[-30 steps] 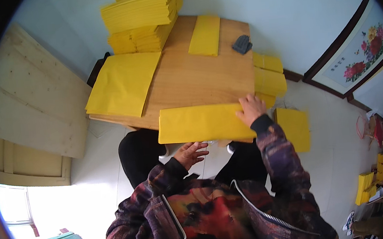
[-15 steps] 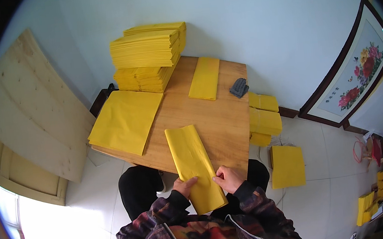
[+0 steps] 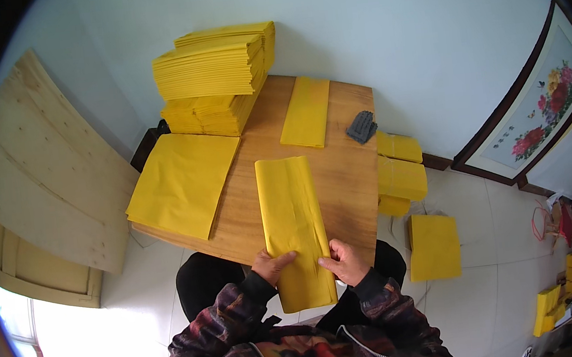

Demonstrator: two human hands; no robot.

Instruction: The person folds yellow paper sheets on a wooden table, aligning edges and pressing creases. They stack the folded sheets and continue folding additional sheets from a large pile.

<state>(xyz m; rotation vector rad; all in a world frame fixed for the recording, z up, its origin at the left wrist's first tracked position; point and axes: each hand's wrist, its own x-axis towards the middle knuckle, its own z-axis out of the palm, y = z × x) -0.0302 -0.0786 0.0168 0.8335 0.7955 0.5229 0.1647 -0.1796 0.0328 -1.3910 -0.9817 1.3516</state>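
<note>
Between both hands is a long folded bundle of yellow paper (image 3: 291, 213), its far end over the wooden table (image 3: 231, 191) and its near end past the front edge above my lap. My left hand (image 3: 272, 266) grips its left side, thumb on top. On the right side my right hand (image 3: 345, 261) pinches the edge, thumb on top and fingers curled beneath. Flat yellow sheets (image 3: 185, 178) lie in a pile at the table's left. Farther back lies another narrow folded yellow bundle (image 3: 307, 112).
Tall stacks of folded yellow paper (image 3: 209, 75) stand at the back left. A dark grey cloth (image 3: 361, 127) lies near the right edge. Tied yellow bundles (image 3: 400, 173) and a yellow stack (image 3: 434, 246) are right of the table. A wooden board (image 3: 47, 162) leans at left.
The folded yellow paper bundle has slid farther onto the table and turned from a slant to nearly straight. Both hands keep hold of its sides. The view has shifted slightly.
</note>
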